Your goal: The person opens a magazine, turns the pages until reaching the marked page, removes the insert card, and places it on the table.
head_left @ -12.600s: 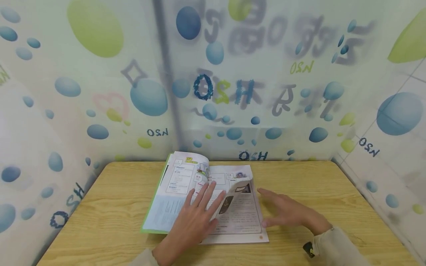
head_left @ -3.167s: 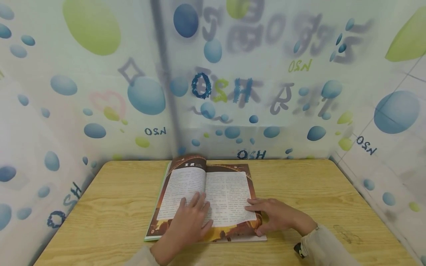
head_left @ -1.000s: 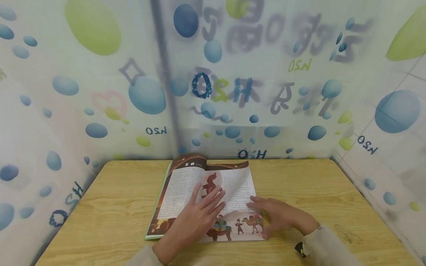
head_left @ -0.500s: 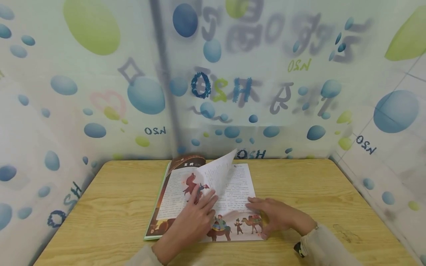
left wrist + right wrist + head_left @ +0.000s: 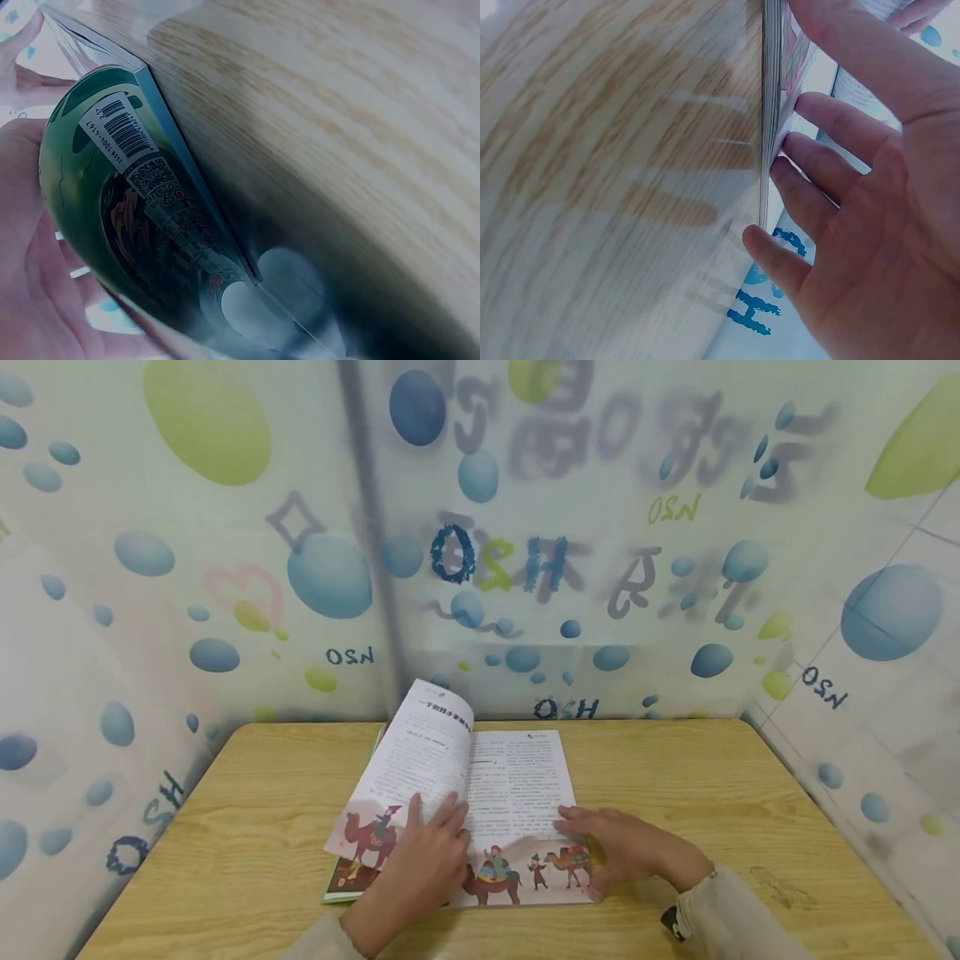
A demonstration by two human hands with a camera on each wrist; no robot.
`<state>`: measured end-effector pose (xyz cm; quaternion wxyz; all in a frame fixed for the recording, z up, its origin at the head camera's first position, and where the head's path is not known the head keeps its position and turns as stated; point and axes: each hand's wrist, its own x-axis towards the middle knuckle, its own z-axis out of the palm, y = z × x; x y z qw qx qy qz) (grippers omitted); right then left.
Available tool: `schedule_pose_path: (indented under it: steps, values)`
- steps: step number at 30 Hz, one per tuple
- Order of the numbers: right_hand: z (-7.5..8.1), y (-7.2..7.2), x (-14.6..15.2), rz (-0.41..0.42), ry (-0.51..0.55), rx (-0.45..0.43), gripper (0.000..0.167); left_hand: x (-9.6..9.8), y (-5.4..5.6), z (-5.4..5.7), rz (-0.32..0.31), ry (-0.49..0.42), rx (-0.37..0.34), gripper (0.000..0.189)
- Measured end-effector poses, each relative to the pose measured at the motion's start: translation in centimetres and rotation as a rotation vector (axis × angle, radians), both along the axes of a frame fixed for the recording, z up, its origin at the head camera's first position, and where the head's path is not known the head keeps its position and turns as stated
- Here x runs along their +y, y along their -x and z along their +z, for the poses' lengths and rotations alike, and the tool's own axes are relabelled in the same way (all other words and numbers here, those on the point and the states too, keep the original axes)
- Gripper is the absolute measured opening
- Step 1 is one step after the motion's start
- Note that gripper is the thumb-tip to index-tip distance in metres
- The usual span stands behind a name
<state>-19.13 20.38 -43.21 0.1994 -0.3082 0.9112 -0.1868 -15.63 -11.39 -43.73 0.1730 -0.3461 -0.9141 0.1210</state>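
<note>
An open magazine (image 5: 517, 802) lies on the wooden table, its right page showing text above a camel-caravan drawing. One loose page (image 5: 405, 760) leans over to the left, curved up near the spine, with a red camel at its foot. My left hand (image 5: 423, 856) rests across the lower middle, its straight fingers against that page. At the right edge, my right hand (image 5: 633, 843) touches the page edges with relaxed fingers, its thumb by the near corner. The left wrist view shows the green back cover (image 5: 82, 176) bowed upward, with a barcode label (image 5: 124, 135).
The wooden table (image 5: 675, 768) extends on both sides of the magazine. A white curtain-like sheet (image 5: 637, 677) printed with blue and green bubbles hangs right behind the table and along the sides. A faint mark (image 5: 783, 887) is on the table at the right.
The camel page has swung over from the right side to the left, covering the dark-bordered page. My left hand has moved slightly left with it; the right hand stays at the edge.
</note>
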Motion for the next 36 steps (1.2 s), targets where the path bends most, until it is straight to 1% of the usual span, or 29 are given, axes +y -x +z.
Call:
schedule_pose_path:
  steps: [3, 8, 12, 15, 21, 36]
  values:
    - [-0.09, 0.05, 0.06, 0.007, 0.003, 0.006, 0.092, -0.04, -0.14, -0.06, 0.036, -0.055, -0.049, 0.027]
    - [-0.05, -0.01, 0.09, 0.007, 0.01, 0.005, 0.091, -0.02, -0.15, -0.09, 0.1, -0.108, -0.138, 0.033]
    - [-0.01, 0.05, 0.05, 0.014, 0.012, 0.009, 0.091, -0.02, -0.07, -0.04, 0.138, -0.131, -0.203, 0.037]
    - [-0.05, 0.14, 0.01, 0.013, 0.008, 0.011, 0.089, 0.0, -0.06, 0.06, 0.156, -0.134, -0.237, 0.038]
    - [-0.03, 0.23, -0.16, 0.004, 0.006, 0.003, 0.087, 0.0, -0.07, 0.24, 0.167, -0.135, -0.254, 0.039]
    - [-0.29, 0.42, -0.03, 0.016, 0.021, 0.017, 0.084, -0.04, -0.04, 0.26, 0.163, -0.135, -0.237, 0.039]
